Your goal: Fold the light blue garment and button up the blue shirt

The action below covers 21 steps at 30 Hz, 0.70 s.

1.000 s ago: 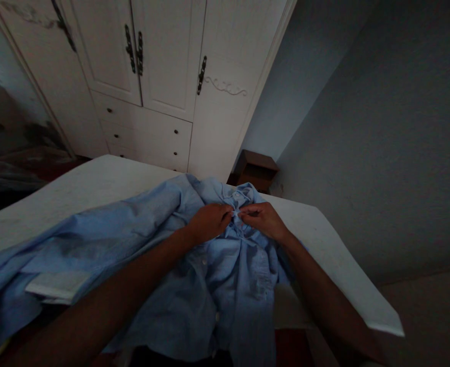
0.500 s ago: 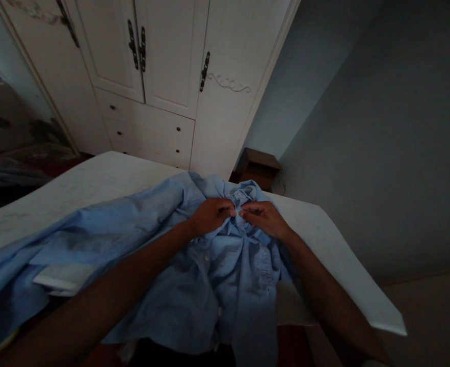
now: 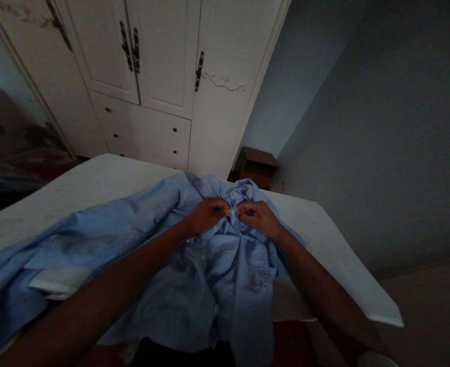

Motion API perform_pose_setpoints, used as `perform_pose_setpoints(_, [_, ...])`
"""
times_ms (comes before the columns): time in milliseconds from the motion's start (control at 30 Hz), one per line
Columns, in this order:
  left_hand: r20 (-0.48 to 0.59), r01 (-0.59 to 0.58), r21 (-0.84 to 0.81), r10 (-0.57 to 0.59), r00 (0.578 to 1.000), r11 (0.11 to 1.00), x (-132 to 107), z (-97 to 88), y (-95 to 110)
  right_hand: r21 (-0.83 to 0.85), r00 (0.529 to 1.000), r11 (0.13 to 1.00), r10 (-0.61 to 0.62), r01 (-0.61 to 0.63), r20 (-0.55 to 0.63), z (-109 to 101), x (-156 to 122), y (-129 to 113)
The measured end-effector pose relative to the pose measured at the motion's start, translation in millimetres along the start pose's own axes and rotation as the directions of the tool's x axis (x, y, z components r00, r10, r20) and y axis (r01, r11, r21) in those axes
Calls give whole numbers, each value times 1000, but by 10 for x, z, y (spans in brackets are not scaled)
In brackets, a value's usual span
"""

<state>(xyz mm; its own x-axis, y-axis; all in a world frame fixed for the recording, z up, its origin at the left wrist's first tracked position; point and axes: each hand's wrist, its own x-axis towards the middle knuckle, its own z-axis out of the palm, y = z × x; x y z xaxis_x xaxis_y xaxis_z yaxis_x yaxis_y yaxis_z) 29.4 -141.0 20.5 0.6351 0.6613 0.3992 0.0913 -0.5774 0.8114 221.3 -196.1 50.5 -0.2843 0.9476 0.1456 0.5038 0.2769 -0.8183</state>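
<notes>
A light blue button-up shirt (image 3: 186, 300) lies rumpled over the white table, one sleeve stretched to the left and its hem hanging over the near edge. Near the collar, my left hand (image 3: 208, 214) pinches the front of the shirt between thumb and fingers. My right hand (image 3: 261, 218) grips the cloth just opposite, fingertips almost meeting the left ones. Whether a button sits between the fingertips is too small to make out. A white button (image 3: 235, 194) shows on the cloth just above the hands, and others run down the front.
The white table (image 3: 324, 234) extends to both sides of the shirt. Behind it stands a white wardrobe (image 3: 163, 56) with dark handles and drawers. A small brown wooden cabinet (image 3: 257, 165) stands in the corner by the grey wall (image 3: 393, 142). Dim clutter (image 3: 14, 168) lies at the far left.
Both hands stay at the same spot on the shirt front, still pinching the cloth, with barely any shift of the fingers. The whole view has moved slightly.
</notes>
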Motion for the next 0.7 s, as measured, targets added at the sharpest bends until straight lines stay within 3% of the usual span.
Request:
perform_pose_setpoints(267, [17,41,-87,-39,999,995,2,26,-45,89,999,996,31,-31,8,1,15,33])
perform_pose_setpoints(500, [-48,4,47,-2,999,999,-27,47,29,95,991,986,135,-134,0,25,45,41])
perform_pose_setpoints(700, [-48,72,96,-68,997,993,8,56,-1,72,983,984,171,-166,-68,57,62,85])
